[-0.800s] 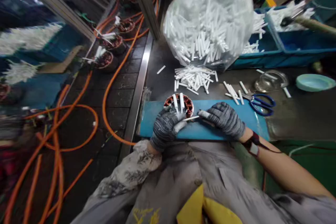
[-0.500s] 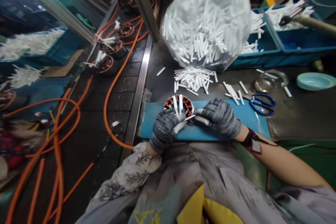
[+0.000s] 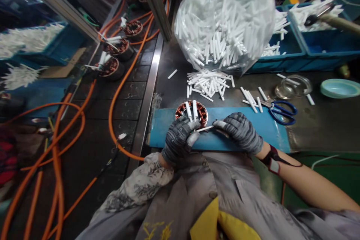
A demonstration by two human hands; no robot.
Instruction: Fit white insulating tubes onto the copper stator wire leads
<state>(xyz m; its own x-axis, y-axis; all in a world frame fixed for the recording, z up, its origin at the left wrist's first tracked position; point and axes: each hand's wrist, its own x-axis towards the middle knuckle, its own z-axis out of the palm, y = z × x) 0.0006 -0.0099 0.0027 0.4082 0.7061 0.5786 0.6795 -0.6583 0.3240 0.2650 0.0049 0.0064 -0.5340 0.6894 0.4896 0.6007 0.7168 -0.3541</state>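
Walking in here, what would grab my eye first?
Probably the big clear bag stuffed with white tubes, toward the bench's back. Orange hoses loop down the left side. Near the middle, the gloved left hand is at a copper-wound ring, the right hand alongside.

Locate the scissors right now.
Head view, right of centre: the scissors lie at the far right corner of the blue mat, beyond the right hand, blades by loose white tubes.

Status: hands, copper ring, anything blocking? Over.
Left hand pinches thin white piece; right hand near its far end. Copper ring partly hidden by left hand. Scissors right, not blocking.
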